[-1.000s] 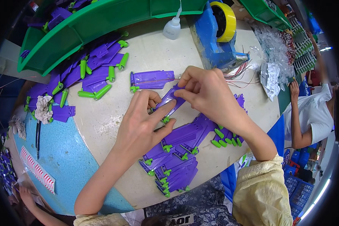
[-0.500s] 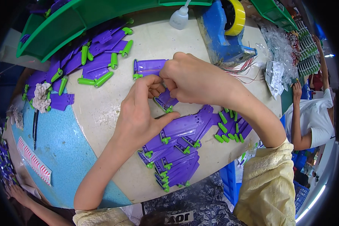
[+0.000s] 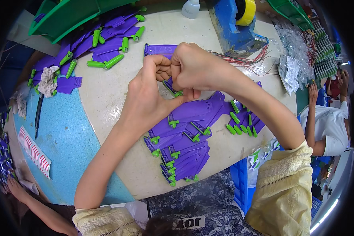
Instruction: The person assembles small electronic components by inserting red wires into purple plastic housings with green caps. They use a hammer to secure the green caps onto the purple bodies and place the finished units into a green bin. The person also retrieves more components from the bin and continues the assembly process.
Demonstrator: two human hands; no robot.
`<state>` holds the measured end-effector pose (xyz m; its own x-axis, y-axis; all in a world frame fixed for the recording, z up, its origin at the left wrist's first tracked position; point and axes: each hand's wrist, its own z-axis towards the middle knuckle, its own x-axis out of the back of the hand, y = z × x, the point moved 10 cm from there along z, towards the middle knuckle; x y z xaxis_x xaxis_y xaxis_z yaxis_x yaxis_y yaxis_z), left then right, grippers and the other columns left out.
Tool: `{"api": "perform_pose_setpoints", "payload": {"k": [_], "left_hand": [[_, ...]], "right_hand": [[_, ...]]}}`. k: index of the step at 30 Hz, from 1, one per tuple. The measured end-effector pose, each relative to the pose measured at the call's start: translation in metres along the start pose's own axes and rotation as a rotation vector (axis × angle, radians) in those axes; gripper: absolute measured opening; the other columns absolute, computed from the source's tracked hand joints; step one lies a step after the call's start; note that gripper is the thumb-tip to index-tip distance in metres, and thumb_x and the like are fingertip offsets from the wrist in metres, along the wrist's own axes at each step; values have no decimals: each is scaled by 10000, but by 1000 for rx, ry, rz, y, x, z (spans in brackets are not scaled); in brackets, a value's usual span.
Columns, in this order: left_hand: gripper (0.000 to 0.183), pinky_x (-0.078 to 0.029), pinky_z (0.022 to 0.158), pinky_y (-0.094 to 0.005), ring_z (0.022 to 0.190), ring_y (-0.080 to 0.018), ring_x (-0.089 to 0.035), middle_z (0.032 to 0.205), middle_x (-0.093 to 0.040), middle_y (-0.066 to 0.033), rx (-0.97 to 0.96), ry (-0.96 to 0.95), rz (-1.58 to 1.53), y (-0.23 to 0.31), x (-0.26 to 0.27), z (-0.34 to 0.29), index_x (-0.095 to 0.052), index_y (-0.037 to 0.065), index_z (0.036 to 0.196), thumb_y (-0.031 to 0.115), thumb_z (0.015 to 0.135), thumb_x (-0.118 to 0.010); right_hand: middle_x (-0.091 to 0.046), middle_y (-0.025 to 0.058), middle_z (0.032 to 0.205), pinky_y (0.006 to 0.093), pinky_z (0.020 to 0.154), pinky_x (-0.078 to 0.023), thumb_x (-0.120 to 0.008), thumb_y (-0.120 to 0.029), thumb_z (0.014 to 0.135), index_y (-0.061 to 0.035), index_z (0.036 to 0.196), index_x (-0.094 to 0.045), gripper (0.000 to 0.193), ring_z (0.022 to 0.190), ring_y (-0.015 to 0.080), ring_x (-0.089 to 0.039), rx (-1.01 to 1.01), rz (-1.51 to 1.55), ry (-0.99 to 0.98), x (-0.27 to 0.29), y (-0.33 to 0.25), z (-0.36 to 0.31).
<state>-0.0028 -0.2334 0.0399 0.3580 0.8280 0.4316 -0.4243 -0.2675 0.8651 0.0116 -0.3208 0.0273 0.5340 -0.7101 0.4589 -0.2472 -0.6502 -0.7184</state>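
Note:
My left hand (image 3: 147,88) and my right hand (image 3: 192,67) meet over the middle of the table. Between them is a small purple plastic part (image 3: 169,85) with a green end, mostly hidden by my fingers. My left fingers curl around its far side, with the thumb along the near side. The right hand is closed on the same part. Just beyond lies another purple part (image 3: 157,50), partly covered by my hands. Close below my hands spreads a fanned pile of purple parts with green tips (image 3: 185,118). To its right sits a smaller group with green pegs (image 3: 244,120).
More purple and green parts (image 3: 106,45) lie at the far left, below a green bin (image 3: 67,19). A blue tape dispenser (image 3: 232,35), thin wires (image 3: 247,61) and a white bottle (image 3: 190,8) stand farther back. Co-workers' hands show at the lower left (image 3: 17,190) and right (image 3: 313,93).
The view has tilted, so the table things sit higher in the picture. My right fingers have come down nearer my left thumb, covering more of the purple part.

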Motion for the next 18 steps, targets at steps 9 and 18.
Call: {"api": "perform_pose_setpoints", "payload": {"k": [9, 18], "left_hand": [[241, -490, 855, -387, 959, -299, -593, 1016, -643, -123, -346, 32, 376, 27, 31, 11, -656, 16, 908, 46, 703, -780], [281, -533, 745, -347, 889, -259, -611, 1072, -649, -110, -215, -49, 348, 29, 14, -21, -723, 16, 1023, 17, 744, -758]], "right_hand": [[-687, 127, 787, 320, 645, -538, -694, 8, 823, 42, 883, -690, 69, 690, 205, -683, 324, -201, 872, 100, 25, -116], [-576, 115, 883, 421, 702, -519, -676, 4, 803, 0, 875, -655, 75, 807, 306, -614, 542, -629, 818, 64, 34, -103]]}}
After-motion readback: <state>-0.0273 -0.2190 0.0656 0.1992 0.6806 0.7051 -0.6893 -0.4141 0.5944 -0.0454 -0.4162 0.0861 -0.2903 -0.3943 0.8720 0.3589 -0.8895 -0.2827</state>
